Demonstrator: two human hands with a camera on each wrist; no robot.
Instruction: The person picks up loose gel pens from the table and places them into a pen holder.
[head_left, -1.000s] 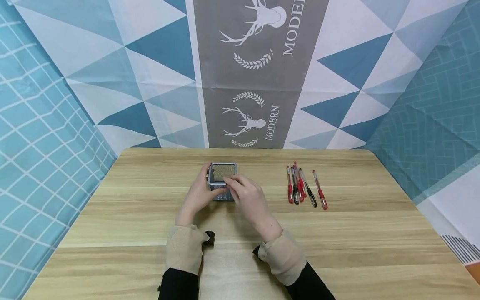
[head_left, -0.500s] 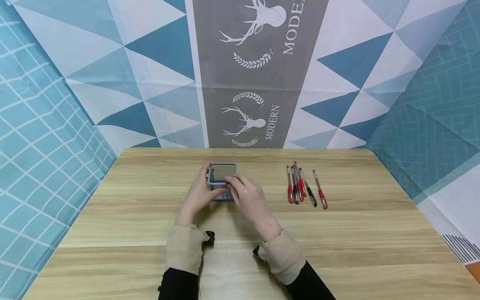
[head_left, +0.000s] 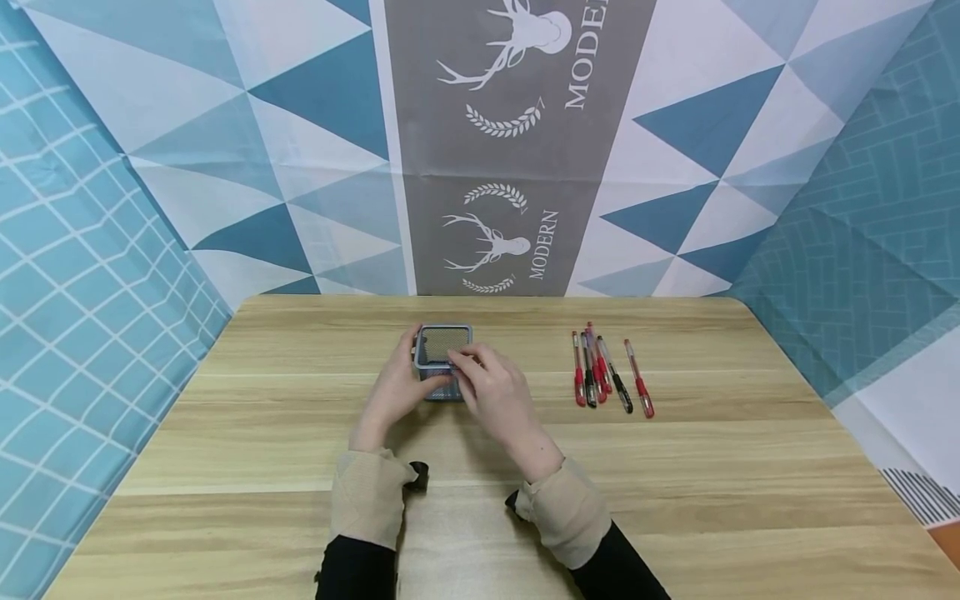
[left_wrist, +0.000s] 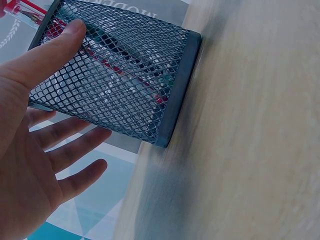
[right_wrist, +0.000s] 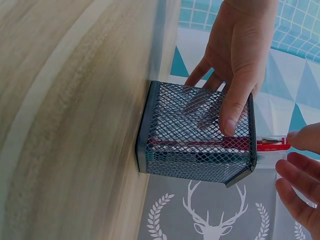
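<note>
At the far side of a table (head_left: 225, 483), left of loose pens (head_left: 602, 390), a left hand (head_left: 393, 387) grips an upright mesh holder (right_wrist: 200, 122) as the right hand (head_left: 498, 396) pinches a red pen (right_wrist: 273, 147) partly inside, apparently mid-insertion and next needing release.

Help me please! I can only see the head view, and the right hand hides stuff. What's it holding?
Observer: In the right wrist view, the right hand holds the end of a red pen.
Operator: Ooh, where's the rest of it?
Observer: Inside the mesh cup: a red line shows through the holes, in line with that end and reaching nearly to the bottom.
Operator: So which end pokes out, the writey one?
Observer: Yes, the right wrist view shows the nib in the part sticking out.
</note>
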